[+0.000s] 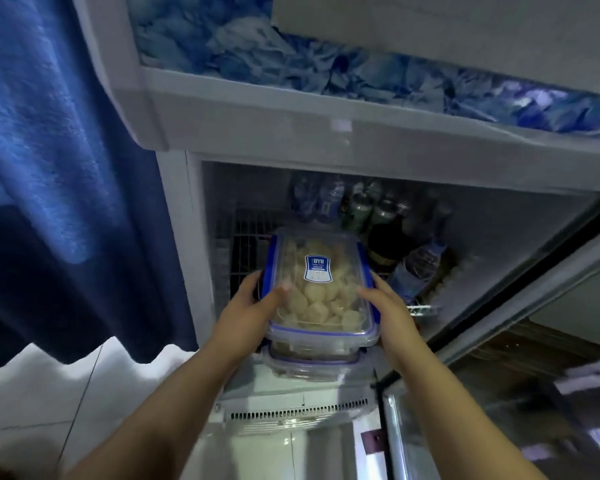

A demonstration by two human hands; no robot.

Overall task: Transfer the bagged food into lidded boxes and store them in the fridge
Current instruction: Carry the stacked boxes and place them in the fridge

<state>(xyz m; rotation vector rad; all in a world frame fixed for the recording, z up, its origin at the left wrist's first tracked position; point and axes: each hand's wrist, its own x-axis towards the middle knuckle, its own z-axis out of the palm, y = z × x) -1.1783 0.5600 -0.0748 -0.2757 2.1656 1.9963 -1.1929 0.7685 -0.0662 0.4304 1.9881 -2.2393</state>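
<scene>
Storing step, nearly the end of the task: two lidded boxes are stacked and held at the mouth of the open fridge, not yet set down. Top box is clear with blue clips and a blue label, full of pale food pieces; lower box sits right under it, contents hard to make out. Left hand clamps the top box's left side, thumb on the lid, fingers curled round the edge. Right hand does the same on the right side, thumb on the lid rim. Whether the fingers also reach the lower box is hidden. The stack is above and in front of the wire shelf, tilted a bit toward the camera. Bottles lie just right of the stack; cans stand at the back. The free shelf space looks to be on the left. To do it well: level the stack first so the lower box cannot slip out, push in low over the shelf, and aim left of the bottles so nothing gets knocked. Land the base flat on the wires, then let go. Glass door stands open at right, blue curtain hangs at left, both clear of the path
</scene>
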